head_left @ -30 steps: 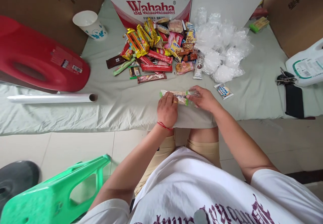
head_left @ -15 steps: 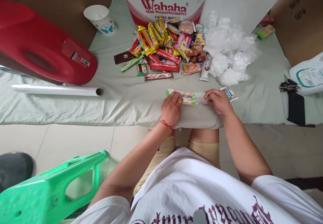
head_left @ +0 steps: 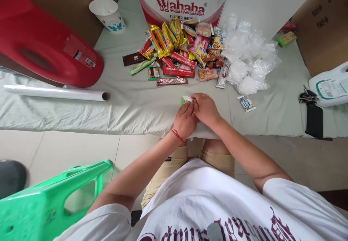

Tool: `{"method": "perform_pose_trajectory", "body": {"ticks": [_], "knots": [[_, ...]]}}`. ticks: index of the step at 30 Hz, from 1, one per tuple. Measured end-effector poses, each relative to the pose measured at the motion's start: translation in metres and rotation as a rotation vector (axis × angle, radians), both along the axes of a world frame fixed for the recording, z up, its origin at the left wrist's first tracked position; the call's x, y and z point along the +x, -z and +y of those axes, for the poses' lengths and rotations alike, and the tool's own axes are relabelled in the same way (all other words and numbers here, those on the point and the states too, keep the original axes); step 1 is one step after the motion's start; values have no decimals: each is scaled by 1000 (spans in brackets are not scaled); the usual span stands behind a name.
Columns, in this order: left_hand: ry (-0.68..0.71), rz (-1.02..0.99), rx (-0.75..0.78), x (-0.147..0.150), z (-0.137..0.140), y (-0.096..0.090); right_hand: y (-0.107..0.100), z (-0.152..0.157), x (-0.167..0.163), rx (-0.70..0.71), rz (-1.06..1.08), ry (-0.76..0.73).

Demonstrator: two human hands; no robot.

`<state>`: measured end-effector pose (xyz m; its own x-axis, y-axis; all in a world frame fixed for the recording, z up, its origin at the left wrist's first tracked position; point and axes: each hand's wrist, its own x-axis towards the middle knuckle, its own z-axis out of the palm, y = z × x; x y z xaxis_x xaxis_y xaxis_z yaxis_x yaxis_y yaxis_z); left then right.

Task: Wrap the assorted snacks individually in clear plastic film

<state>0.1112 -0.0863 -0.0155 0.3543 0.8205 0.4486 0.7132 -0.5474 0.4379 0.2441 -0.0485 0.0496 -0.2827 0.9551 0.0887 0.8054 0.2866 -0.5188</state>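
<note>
A snack packet with green ends [head_left: 182, 100] lies near the front edge of the cloth-covered table, mostly covered by my hands. My left hand [head_left: 185, 120], with a ring and a red cord bracelet, presses on it with fingers together. Over its other part bends my right hand [head_left: 206, 109], touching the left fingers, its fingers curled around the packet. Any clear plastic around the packet is hidden under the hands. To the right a small white-and-blue packaged biscuit [head_left: 246, 103] lies by itself.
A pile of wrapped snacks [head_left: 174, 67] and crumpled clear plastic [head_left: 248, 59] lie before a Wahaha carton [head_left: 181, 1]. At left are a plastic-film roll [head_left: 57, 93], red jug [head_left: 51, 49] and paper cup [head_left: 108, 16]; at right, keys [head_left: 308, 98] and a white bottle [head_left: 333, 87].
My right hand has moved left from the loose clear plastic at the packet's right end, folding it over onto the packet beside my left hand. The left hand has stayed on the packet.
</note>
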Motion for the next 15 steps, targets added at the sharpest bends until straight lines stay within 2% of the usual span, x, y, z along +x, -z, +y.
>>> {"method": "perform_pose_trajectory", "body": {"ticks": [3,5,8,12,15], "knots": [[85,-240,-24,-14,-4,0,4,-24,2,35,-38,-108],[81,-399,-55,-21,-6,-4,7,-42,4,54,-72,-136],[66,-484,-68,-22,-8,-13,11,-62,5,74,-115,-149],[105,-234,-115,-18,-6,-21,17,-70,15,64,-28,-271],[185,4,-164,-20,-2,-22,14,-69,38,-2,209,-369]]}}
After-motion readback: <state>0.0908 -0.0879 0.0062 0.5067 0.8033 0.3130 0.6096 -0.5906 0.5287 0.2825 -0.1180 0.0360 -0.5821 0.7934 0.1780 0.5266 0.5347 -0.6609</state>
